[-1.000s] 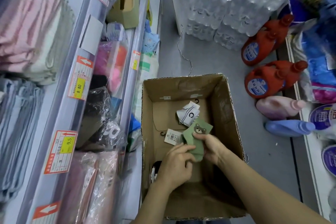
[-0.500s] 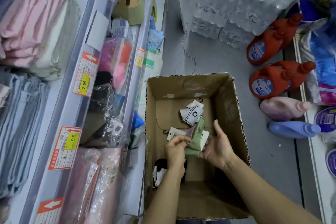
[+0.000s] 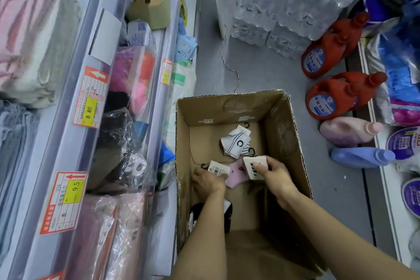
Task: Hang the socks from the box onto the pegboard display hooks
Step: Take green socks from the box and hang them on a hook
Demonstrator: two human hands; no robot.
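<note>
Vs half a second ago: green sock no longer visible, a pink sock (image 3: 236,174) now shows between the hands, low in the box (image 3: 293,134). Right hand (image 3: 271,174) has closed, thumb and fingers pinching a white card (image 3: 254,167) at the pink sock's right end; it was splayed before. Left hand (image 3: 205,180) has dropped lower, fingers curled on a barcode tag (image 3: 218,168) at the left end. White sock (image 3: 236,144) unchanged, far of the hands on the box floor. Black socks (image 3: 227,213) near side, partly hidden by left forearm. Shelves (image 3: 75,107) with price tags crowd the left; detergent bottles (image 3: 336,95) and water packs (image 3: 284,7) stand right and far on the floor.
</note>
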